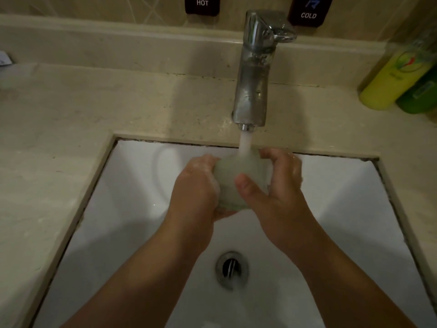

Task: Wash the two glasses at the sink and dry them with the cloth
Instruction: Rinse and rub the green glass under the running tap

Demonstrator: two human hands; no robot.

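Observation:
A clear glass (233,176) is held over the white sink (132,190), right under the running stream from the chrome tap (254,74). It looks cloudy with water and suds. My left hand (196,188) cups it from the left and below. My right hand (276,185) wraps it from the right, thumb pressed across its front. A second glass and a cloth are not in view.
The drain (231,269) lies in the basin near me. Beige stone counter (71,114) surrounds the sink. A yellow bottle (392,79) and a green bottle (421,95) stand at the back right. HOT (202,3) and COLD (308,15) labels are on the wall.

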